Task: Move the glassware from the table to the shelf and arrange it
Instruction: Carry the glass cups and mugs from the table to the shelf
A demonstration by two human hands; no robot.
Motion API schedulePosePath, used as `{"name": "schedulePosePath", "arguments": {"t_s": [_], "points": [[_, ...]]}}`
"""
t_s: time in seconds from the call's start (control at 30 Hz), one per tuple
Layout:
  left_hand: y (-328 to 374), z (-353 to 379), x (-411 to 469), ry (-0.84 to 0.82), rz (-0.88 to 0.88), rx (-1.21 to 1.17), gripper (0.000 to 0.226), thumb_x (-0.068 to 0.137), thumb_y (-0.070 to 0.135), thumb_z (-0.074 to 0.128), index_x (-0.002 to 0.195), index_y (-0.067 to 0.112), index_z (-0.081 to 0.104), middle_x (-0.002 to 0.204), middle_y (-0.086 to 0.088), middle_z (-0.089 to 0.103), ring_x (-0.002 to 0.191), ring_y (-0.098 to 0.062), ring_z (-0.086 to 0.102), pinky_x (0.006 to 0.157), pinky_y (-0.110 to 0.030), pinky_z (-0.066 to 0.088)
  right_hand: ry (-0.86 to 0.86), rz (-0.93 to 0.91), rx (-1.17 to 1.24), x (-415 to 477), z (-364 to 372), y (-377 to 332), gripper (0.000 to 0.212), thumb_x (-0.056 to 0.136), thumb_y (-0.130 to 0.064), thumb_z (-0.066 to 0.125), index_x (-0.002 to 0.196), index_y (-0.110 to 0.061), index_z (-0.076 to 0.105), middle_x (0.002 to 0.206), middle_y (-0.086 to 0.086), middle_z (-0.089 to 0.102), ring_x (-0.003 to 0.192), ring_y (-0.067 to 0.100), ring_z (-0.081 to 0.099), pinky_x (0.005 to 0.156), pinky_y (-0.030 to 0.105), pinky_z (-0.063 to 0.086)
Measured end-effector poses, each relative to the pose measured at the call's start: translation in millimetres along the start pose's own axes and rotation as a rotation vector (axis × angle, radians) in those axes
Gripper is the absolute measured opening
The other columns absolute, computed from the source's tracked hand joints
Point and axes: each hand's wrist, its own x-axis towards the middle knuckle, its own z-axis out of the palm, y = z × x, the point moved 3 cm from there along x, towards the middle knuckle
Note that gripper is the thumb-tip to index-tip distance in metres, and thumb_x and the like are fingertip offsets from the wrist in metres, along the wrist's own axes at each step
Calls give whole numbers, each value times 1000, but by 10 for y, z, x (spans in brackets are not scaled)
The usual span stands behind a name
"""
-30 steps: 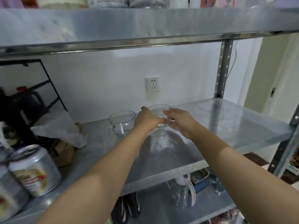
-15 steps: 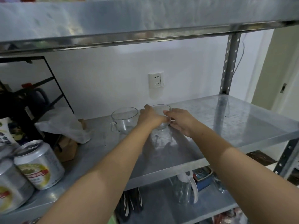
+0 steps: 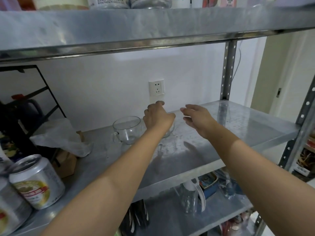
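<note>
Two clear glass cups stand side by side on the middle metal shelf (image 3: 247, 123). The left cup (image 3: 127, 129) has a small handle on its left side and stands free. The right cup (image 3: 170, 129) is mostly hidden behind my left hand (image 3: 157, 117), which rests over its rim with the fingers curled around it. My right hand (image 3: 198, 120) hovers just to the right of that cup, fingers spread, touching nothing.
Two drink cans (image 3: 36, 181) stand at the shelf's front left. Behind them are a crumpled plastic bag (image 3: 59, 138), a cardboard box and a black wire rack (image 3: 25, 103). A wall socket (image 3: 156, 88) sits behind the cups. The lower shelf holds a clear jug (image 3: 192, 196).
My right hand has let go of the right cup and drawn away to the right with its fingers spread. The cup now stands on the shelf, my left hand still over it.
</note>
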Motion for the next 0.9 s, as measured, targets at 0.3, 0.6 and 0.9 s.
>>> {"name": "schedulePosePath", "arguments": {"t_s": [0.3,0.6,0.9], "points": [[404,142,-152,-124,147,-404,49,84,27,64,132,23,52,135,2,55,122,-18,52,101,-36,44,114,-136,-32,-357,-426,-221,55,90,-33,69,139,-15,51,128,4,61,109,20,63,85,28,55],[1089,750,-739,-464,284,-581,44,85,21,66,127,21,53,126,2,57,109,-15,56,95,-31,47,427,-159,-41,-1151,-1392,-186,48,92,-27,67,136,-17,52,122,6,63,108,24,65,89,36,58],[2226,1174,-2075,-837,460,-696,41,88,11,64,126,20,54,117,4,60,93,-7,57,64,-15,46,761,-165,-1,-2576,-2573,-272,41,93,-20,66,133,-19,56,121,10,64,109,27,65,87,46,58]]}}
